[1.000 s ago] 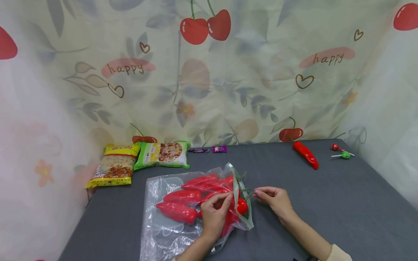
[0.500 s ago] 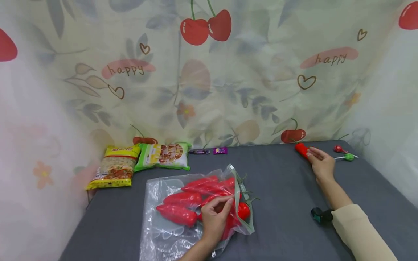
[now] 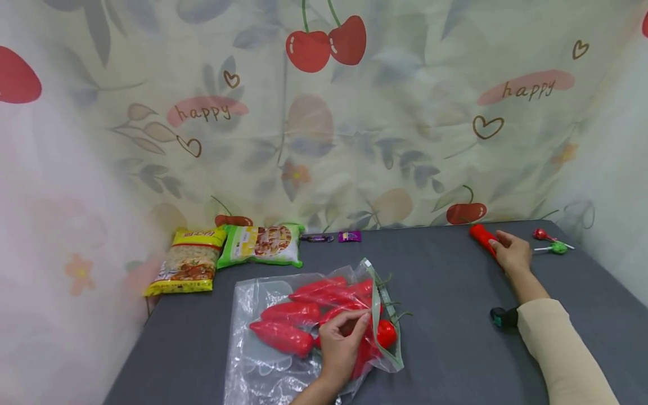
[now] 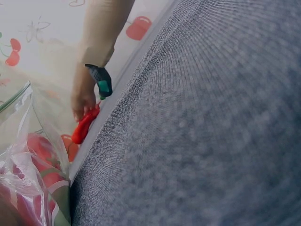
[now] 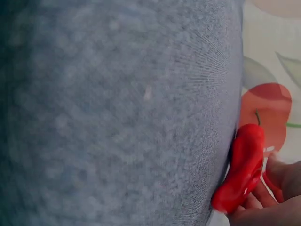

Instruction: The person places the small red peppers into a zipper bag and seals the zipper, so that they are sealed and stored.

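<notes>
A clear zip bag [image 3: 240, 323] lies flat on the table with several red peppers [image 3: 283, 336] inside. Its mouth faces right, and green stems stick out there. My left hand [image 3: 340, 344] pinches the bag's upper layer near the green zip edge. In the left wrist view the bag [image 4: 28, 117] fills the lower left corner. Far to the right, my right hand [image 3: 514, 256] holds another red pepper [image 3: 482, 237] between thumb and fingers. The right wrist view shows that pepper [image 5: 244, 162] close up, near the table's back edge, fingers [image 5: 263, 195] curled at its side.
A yellow food packet [image 3: 189, 261] and a green one [image 3: 260, 244] lie at the back left. Beside them are a dark purple wrapped sweet [image 3: 317, 238] and a purple one [image 3: 350, 237]. A red lollipop [image 3: 540, 234] and a green lollipop [image 3: 558, 247] lie right of my right hand.
My right hand has left a pepper's stem at the bag's mouth and reached to the far right pepper, which it now holds. My left hand stays on the bag. The head view has shifted slightly.
</notes>
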A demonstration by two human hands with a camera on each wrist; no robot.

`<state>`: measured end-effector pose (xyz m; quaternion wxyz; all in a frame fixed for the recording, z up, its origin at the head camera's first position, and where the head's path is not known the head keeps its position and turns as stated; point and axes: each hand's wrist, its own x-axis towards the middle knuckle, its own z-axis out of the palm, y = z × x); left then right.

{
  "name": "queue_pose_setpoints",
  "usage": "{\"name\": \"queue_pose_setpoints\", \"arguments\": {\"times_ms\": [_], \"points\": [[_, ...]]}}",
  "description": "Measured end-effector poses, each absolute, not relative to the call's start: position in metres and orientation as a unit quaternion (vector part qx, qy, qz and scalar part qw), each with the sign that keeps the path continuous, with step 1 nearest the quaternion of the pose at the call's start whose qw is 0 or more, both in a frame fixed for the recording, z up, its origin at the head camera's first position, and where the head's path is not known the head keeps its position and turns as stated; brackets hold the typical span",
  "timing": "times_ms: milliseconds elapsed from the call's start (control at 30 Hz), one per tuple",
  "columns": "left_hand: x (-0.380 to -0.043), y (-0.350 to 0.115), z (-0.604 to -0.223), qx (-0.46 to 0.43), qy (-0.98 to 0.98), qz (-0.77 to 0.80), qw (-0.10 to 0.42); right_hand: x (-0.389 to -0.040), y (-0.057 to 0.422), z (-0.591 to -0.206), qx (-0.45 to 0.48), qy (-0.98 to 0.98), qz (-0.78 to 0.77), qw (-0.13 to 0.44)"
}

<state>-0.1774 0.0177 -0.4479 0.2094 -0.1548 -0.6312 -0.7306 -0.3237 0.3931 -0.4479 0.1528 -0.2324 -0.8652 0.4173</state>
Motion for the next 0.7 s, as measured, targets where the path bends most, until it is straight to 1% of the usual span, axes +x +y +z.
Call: {"name": "queue_pose_setpoints", "arguments": {"times_ms": [133,367,467,567,700], "points": [[-0.179,0.018,-0.453,-0.153,-0.635,-0.727,0.209,-0.322,0.395,-0.452,-0.225,-0.878,0.400,0.134],[-0.188,0.020,-0.472,-0.155,-0.638,-0.724,0.211,-0.322,0.391,-0.451,-0.193,-0.901,0.381,0.080],[-0.189,0.020,-0.474,-0.163,-0.635,-0.725,0.211,-0.323,0.386,-0.451,-0.189,-0.902,0.377,0.094],[-0.189,0.019,-0.474,-0.168,-0.631,-0.727,0.212,-0.324,0.379,-0.449,-0.184,-0.896,0.385,0.121],[-0.189,0.019,-0.473,-0.171,-0.628,-0.728,0.215,-0.324,0.366,-0.444,-0.180,-0.864,0.445,0.152]]}}
